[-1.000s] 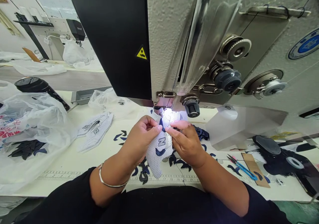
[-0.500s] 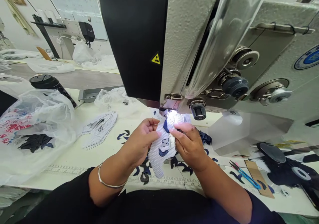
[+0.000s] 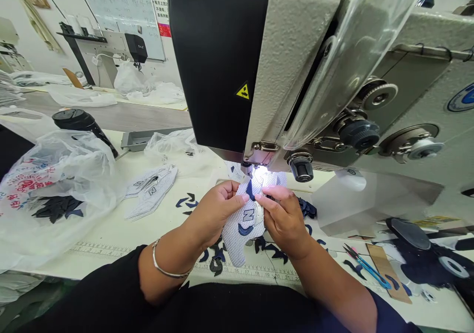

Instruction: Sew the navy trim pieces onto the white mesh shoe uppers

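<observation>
Left hand and right hand both closed, thumbs and fingertips pressed together, pinching a white mesh shoe panel with navy N logo from either side; panel held above the table, upper end just below the lit needle area of the sewing machine, lower end hanging free. Metal bangle on left wrist; black sleeves at both arms.

Work surface: white table with printed ruler along the near side. Navy cut pieces lie scattered below the hands. Blue-handled thread snips and a cardboard strip lie to the right; two mesh panels to the left, beside a plastic bag holding dark pieces. Black flask and metal tray stand beyond.

Obstruction: machine head directly ahead of the hands, overhanging them, limiting forward movement. Table's near edge runs under the forearms. Second machine stands well apart, far left
</observation>
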`<state>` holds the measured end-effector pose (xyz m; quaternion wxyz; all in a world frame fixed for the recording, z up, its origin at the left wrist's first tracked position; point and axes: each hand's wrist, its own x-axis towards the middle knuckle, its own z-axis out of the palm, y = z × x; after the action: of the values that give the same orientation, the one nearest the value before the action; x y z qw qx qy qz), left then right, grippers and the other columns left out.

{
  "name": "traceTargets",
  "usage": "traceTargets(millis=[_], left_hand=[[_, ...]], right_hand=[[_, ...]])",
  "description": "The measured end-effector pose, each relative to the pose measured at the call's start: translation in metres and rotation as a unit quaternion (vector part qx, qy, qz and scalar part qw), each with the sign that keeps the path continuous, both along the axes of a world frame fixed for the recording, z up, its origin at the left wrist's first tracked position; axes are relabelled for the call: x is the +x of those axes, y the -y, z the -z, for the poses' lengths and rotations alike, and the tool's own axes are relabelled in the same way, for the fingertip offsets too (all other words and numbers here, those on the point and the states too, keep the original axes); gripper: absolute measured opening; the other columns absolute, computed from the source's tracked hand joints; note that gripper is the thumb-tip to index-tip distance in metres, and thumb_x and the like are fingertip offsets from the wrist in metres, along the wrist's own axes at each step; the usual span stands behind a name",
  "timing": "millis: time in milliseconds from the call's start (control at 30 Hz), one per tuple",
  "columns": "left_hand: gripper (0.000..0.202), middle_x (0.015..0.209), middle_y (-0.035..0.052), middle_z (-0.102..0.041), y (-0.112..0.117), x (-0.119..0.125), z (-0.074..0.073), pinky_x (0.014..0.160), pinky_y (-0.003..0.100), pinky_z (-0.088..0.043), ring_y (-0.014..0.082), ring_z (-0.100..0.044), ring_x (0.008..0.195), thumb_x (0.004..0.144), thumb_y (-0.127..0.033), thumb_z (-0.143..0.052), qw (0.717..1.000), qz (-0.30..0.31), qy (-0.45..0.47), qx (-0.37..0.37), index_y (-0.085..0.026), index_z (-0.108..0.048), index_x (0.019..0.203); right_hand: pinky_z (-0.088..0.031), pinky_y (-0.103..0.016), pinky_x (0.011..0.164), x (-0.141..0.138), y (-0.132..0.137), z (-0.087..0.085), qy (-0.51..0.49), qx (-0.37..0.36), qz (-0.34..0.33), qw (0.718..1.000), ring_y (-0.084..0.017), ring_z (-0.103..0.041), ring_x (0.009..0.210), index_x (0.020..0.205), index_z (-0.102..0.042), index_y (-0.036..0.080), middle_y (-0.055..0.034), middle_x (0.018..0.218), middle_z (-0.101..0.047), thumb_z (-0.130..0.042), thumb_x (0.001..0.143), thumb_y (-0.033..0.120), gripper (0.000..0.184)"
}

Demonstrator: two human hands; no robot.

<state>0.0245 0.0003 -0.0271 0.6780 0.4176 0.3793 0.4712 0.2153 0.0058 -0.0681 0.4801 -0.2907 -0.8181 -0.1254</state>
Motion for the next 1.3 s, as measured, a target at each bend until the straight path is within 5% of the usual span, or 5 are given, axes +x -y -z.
traceTargets(millis=[933, 1300], left_hand=[[0.028, 0.075, 0.0021, -0.065, -0.0059, 0.0069, -0.0014, 0.066, 0.028, -0.048, 0.0151, -0.060, 0.067, 0.073, -0.035, -0.080, 1.000, -0.014, -0.025, -0.004, -0.016, -0.062, 0.085], [0.028, 0.080, 0.0037, -0.066, -0.0061, 0.0067, -0.0029, 0.064, 0.028, -0.048, 0.0173, -0.062, 0.070, 0.076, -0.036, -0.076, 0.998, -0.016, -0.062, 0.015, -0.017, -0.062, 0.090]], right_hand=[[-0.056, -0.046, 0.096, -0.0006, -0.0017, -0.0012, -0.021, 0.005, 0.010, 1.000, -0.024, -0.061, 0.111, 0.135, -0.057, 0.025, -0.0104, 0.116, -0.064, -0.057, 0.089, 0.001, 0.052], [-0.057, -0.045, 0.094, -0.0001, -0.0029, 0.0014, -0.027, 0.015, 0.006, 1.000, -0.024, -0.061, 0.112, 0.126, -0.061, 0.025, -0.0104, 0.118, -0.064, -0.058, 0.087, -0.001, 0.046]])
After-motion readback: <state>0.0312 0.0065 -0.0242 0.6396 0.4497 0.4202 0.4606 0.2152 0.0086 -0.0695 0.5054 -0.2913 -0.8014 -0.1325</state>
